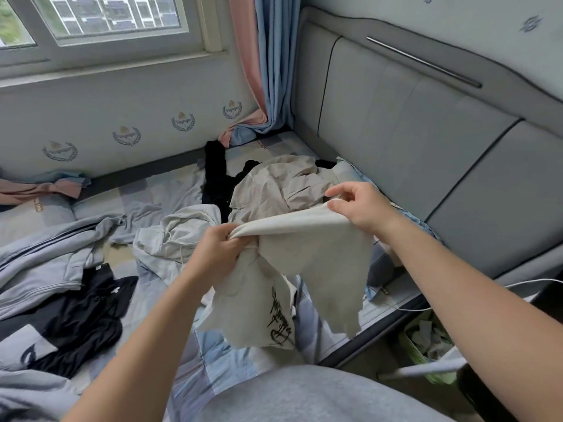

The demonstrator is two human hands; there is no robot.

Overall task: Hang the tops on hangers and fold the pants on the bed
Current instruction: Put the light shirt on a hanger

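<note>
While holding a limp, light, script-printed cream cotton top [320, 257] above the checked bed [152, 193], bunching its edge in the left hand [219, 248] at nine o'clock, pinching with the right hand [362, 205] at two; probably handling best by the shoulders.

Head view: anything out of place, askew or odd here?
Nothing damaged. The cream top hangs lopsided, bunched in the left hand, pinched by the right hand; the curtain hem pools on the bed corner.
</note>
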